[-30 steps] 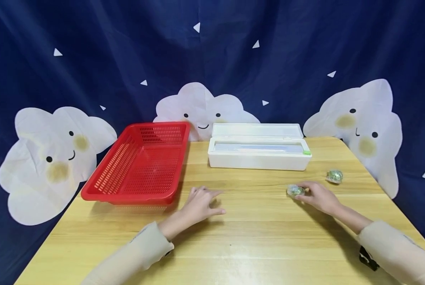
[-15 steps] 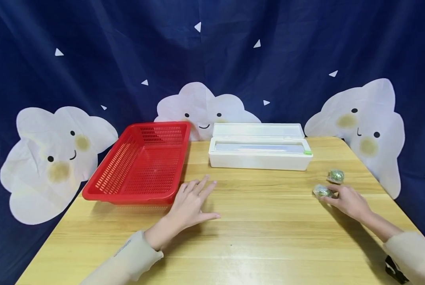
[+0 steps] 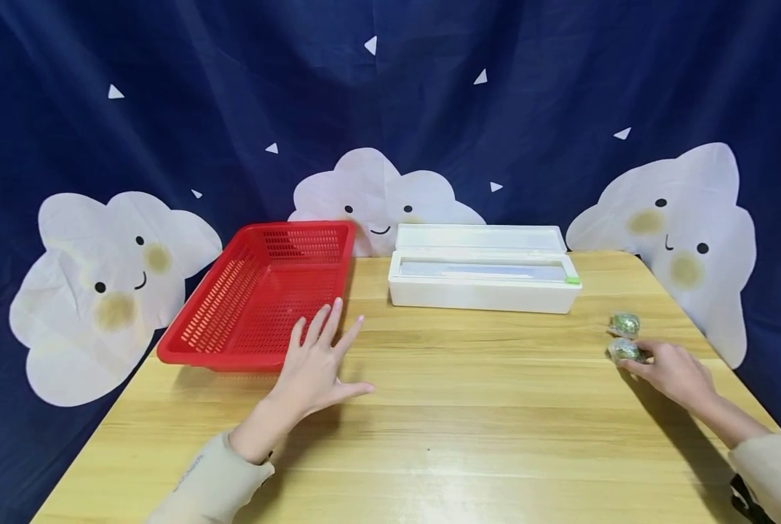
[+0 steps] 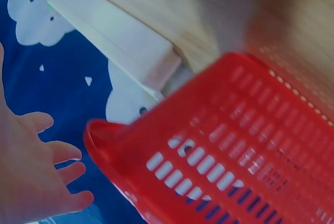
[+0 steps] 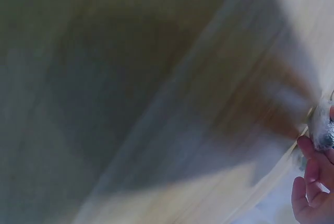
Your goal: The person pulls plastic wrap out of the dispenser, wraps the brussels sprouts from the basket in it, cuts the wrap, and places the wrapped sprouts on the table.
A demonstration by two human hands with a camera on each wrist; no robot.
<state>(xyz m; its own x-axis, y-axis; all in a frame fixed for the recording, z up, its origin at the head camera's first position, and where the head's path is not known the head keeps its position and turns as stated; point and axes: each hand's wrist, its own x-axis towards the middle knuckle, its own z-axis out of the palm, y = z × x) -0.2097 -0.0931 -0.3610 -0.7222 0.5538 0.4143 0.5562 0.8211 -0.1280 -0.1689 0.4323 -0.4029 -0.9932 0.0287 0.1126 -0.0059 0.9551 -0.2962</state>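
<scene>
At the table's right side my right hand (image 3: 676, 375) pinches a small greenish ball in clear wrapping (image 3: 624, 351) between thumb and fingers. That wrapped ball also shows at the right edge of the right wrist view (image 5: 322, 130). Just behind it lies a second wrapped green ball (image 3: 624, 324), very close to the first. My left hand (image 3: 311, 371) is spread with straight fingers and holds nothing. It hovers by the near right corner of a red plastic basket (image 3: 187, 356); in the left wrist view the spread fingers show beside the basket's rim (image 4: 117, 145).
A long white box (image 3: 485, 295) stands at the back of the wooden table (image 3: 469, 437), its lid (image 3: 482, 236) raised and a green tab (image 3: 571, 280) at its right end. A dark blue curtain with clouds (image 3: 429, 94) hangs behind the table.
My right hand has carried the wrapped ball to the right, up to the other one. My left hand has moved left toward the basket and its fingers have spread.
</scene>
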